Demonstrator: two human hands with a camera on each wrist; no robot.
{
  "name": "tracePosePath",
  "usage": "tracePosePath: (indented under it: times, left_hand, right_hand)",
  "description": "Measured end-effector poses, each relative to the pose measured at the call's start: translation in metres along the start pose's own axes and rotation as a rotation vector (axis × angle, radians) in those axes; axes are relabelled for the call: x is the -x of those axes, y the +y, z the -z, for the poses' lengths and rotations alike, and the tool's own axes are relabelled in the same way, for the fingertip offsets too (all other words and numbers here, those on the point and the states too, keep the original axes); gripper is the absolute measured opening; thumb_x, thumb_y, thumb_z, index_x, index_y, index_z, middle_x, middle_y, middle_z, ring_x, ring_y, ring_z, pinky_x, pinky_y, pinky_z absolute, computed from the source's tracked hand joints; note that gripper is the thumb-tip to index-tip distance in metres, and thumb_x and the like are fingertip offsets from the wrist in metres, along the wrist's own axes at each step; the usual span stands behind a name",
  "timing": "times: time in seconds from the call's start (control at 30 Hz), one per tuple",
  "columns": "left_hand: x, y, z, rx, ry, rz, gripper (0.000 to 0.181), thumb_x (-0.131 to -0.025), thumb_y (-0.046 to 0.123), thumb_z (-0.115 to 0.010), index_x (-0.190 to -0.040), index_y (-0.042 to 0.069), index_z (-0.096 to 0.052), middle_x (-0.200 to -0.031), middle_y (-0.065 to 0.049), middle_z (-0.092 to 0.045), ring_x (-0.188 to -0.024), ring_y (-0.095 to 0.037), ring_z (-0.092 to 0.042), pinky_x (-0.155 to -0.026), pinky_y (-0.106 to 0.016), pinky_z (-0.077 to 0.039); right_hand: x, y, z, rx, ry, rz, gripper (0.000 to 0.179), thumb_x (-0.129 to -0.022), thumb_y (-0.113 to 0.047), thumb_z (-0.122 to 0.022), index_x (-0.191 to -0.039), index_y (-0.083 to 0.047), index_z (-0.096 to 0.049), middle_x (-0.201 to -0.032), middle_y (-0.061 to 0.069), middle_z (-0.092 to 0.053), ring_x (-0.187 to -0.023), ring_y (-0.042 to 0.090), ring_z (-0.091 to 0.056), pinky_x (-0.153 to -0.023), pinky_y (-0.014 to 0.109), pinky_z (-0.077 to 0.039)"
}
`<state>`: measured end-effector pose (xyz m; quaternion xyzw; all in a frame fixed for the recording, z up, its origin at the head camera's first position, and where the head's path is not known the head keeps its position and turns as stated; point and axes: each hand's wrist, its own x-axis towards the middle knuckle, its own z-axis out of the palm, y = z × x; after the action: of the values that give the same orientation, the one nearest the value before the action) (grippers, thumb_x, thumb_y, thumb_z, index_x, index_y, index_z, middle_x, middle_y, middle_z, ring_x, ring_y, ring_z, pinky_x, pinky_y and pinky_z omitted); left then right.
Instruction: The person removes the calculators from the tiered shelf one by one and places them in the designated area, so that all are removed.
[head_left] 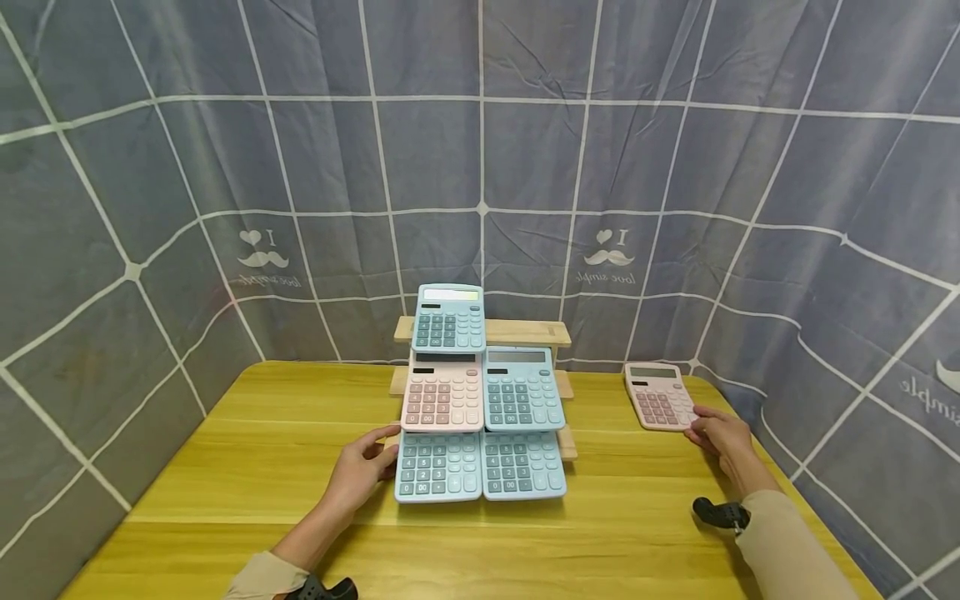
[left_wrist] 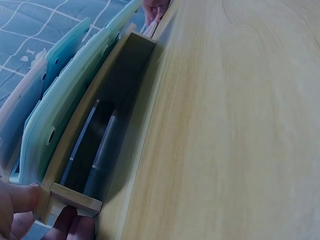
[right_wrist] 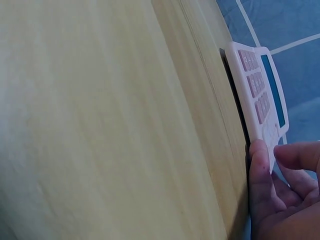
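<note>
A tiered wooden rack [head_left: 562, 335] stands mid-table, bearing blue calculators and one pink calculator [head_left: 444, 392]. My left hand [head_left: 358, 468] is at the rack's lower left end. In the left wrist view, the thumb and curled fingers [left_wrist: 75, 225] of this hand grip the end of the wooden frame [left_wrist: 77, 198], beside a blue calculator [left_wrist: 60, 107]. Over on the right, another pink calculator [head_left: 660, 395] lies on the table. My right hand [head_left: 723, 437] pinches its near right corner; the right wrist view has thumb and fingers [right_wrist: 260, 167] at that corner.
On the rack, one blue calculator [head_left: 448, 319] is on the top tier, another [head_left: 522, 389] on the middle tier right, and two [head_left: 438, 468] on the lowest tier. A grey checked curtain [head_left: 480, 167] hangs round the back and sides of the wooden table [head_left: 300, 417].
</note>
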<state>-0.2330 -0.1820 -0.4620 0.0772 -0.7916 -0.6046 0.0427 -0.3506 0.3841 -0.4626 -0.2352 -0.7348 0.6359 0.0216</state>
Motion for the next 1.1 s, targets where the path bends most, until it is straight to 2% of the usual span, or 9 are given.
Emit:
tracePosePath:
  times: [0.17, 0.43, 0.77, 1.0, 1.1]
  left_hand:
    - [0.001, 0.002, 0.0, -0.01, 0.004, -0.008, 0.037, -0.101, 0.01, -0.061, -0.137, 0.008, -0.062, -0.099, -0.014, -0.064, -0.084, -0.016, -0.064, -0.074, -0.029, -0.061]
    - [0.002, 0.002, 0.0, -0.013, 0.004, -0.006, 0.036, -0.101, 0.01, -0.061, -0.137, 0.008, -0.062, -0.099, -0.014, -0.065, -0.084, -0.017, -0.065, -0.073, -0.029, -0.061]
    - [-0.001, 0.0, -0.001, -0.022, -0.003, 0.0, 0.036, -0.101, 0.01, -0.059, -0.137, 0.009, -0.062, -0.1, -0.014, -0.065, -0.085, -0.017, -0.065, -0.073, -0.027, -0.06]
    - [0.0, 0.0, 0.0, -0.021, -0.005, 0.004, 0.037, -0.101, 0.009, -0.059, -0.138, 0.009, -0.061, -0.102, -0.014, -0.064, -0.085, -0.017, -0.065, -0.075, -0.029, -0.061]
    - [0.0, -0.001, 0.0, -0.02, -0.008, 0.006, 0.037, -0.101, 0.009, -0.059, -0.138, 0.009, -0.061, -0.103, -0.014, -0.064, -0.086, -0.018, -0.065, -0.076, -0.029, -0.061]
  right_hand:
    - [-0.002, -0.005, 0.002, 0.013, -0.036, 0.009, 0.063, -0.094, 0.003, -0.056, -0.153, 0.002, -0.036, -0.102, 0.009, -0.06, -0.064, 0.005, -0.069, -0.067, 0.02, -0.06]
    - [-0.003, -0.007, 0.0, 0.018, -0.046, -0.007, 0.062, -0.095, 0.002, -0.057, -0.153, 0.002, -0.036, -0.084, 0.0, -0.061, -0.063, 0.006, -0.069, -0.066, 0.021, -0.06]
    - [-0.006, -0.007, -0.005, 0.077, -0.037, -0.022, 0.06, -0.096, -0.003, -0.056, -0.153, 0.001, -0.038, -0.099, 0.005, -0.06, -0.066, 0.004, -0.068, -0.069, 0.02, -0.06]
    - [-0.006, -0.007, -0.006, 0.082, -0.033, -0.026, 0.058, -0.097, -0.003, -0.055, -0.153, 0.002, -0.038, -0.096, 0.004, -0.063, -0.066, 0.003, -0.068, -0.069, 0.02, -0.06]
    - [-0.007, -0.008, -0.008, 0.086, -0.035, -0.021, 0.057, -0.099, -0.004, -0.054, -0.153, 0.002, -0.037, -0.107, 0.011, -0.063, -0.067, 0.002, -0.068, -0.07, 0.019, -0.06]
